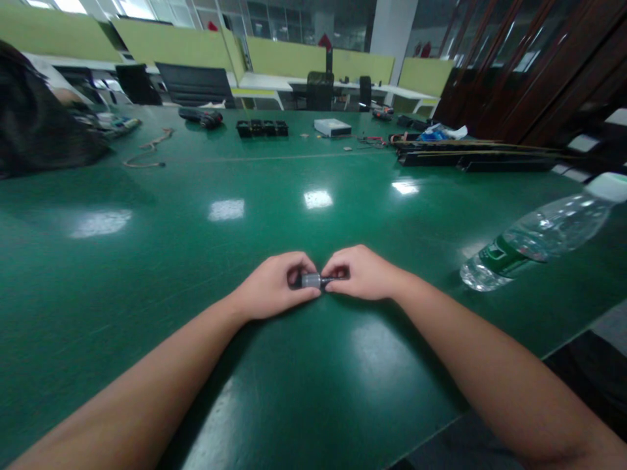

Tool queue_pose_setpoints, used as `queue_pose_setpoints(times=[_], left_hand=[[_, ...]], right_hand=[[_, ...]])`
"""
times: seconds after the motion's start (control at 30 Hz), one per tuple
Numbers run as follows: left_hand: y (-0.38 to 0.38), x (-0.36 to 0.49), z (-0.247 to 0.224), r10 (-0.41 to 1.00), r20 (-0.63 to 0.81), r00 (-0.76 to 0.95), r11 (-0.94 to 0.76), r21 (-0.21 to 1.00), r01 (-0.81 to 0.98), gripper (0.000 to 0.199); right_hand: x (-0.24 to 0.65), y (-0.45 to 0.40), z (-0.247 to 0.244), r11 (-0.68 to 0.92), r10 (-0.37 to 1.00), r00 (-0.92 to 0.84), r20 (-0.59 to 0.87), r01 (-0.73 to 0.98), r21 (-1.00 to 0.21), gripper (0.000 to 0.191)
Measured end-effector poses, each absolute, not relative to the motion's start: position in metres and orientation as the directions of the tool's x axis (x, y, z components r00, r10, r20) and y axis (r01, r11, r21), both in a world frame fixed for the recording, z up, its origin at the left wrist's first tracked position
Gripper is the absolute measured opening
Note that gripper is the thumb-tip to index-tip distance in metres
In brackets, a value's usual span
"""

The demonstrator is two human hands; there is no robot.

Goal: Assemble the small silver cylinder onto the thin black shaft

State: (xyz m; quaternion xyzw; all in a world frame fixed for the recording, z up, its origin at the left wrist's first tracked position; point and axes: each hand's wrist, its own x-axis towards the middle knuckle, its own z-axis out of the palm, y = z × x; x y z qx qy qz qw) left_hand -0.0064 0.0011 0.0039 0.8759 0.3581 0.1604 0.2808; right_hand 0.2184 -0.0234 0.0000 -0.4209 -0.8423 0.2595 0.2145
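Observation:
My left hand (277, 287) is closed around the thick end of a small grey-and-black cylinder (310, 281), low over the green table. Its thin dark end reaches to the right, where my right hand (365, 273) pinches it between thumb and fingers. The cylinder lies roughly level, and its kind is too small to make out. Both hands nearly meet at the fingertips. My fingers hide parts of both ends.
A clear plastic bottle (529, 238) with a green label and white cap is on the right. Black rails (441, 155), a white box (332, 127), black blocks (262, 128) and a cord (147, 153) lie along the far side. A dark bag-like shape (39, 117) is at left.

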Motion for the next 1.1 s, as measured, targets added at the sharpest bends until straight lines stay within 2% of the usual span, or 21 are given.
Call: queue_pose_setpoints(times=[1.1], left_hand=[[0.0005, -0.0065, 0.0045, 0.72, 0.087, 0.689, -0.586, 0.607, 0.536, 0.027]], right_hand=[[0.2236, -0.0209, 0.001, 0.499, 0.819, -0.561, 0.12, 0.591, -0.634, 0.015]])
